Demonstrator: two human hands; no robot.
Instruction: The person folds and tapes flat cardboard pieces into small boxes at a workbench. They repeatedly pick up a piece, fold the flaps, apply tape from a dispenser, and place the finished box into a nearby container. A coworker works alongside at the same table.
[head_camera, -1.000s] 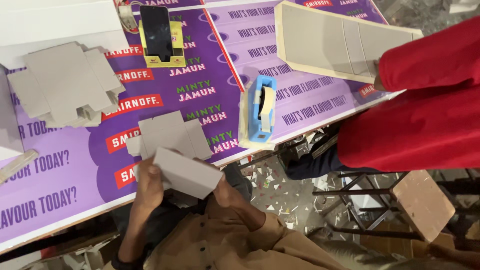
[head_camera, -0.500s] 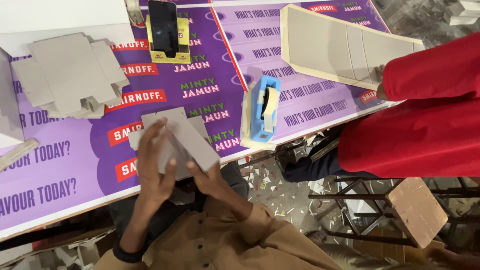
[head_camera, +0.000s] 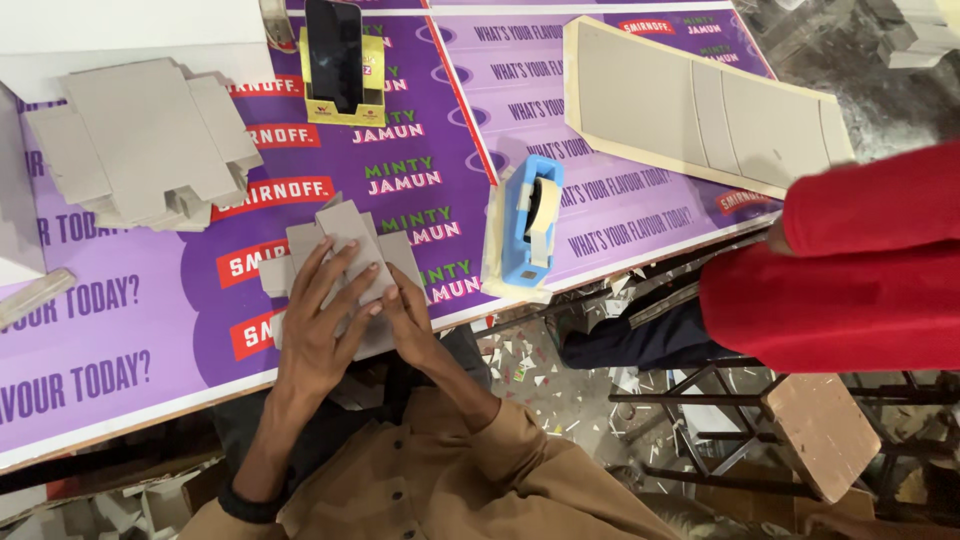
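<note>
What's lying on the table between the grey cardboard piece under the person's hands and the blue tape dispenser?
Nothing: in the head view, only bare purple printed table cover separates the flat grey cardboard cutout from the blue tape dispenser.

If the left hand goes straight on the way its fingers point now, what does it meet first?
The left hand lies on a grey cardboard blank, fingers pointing up-right. Past its edge, probably the yellow phone stand; depth unclear.
</note>
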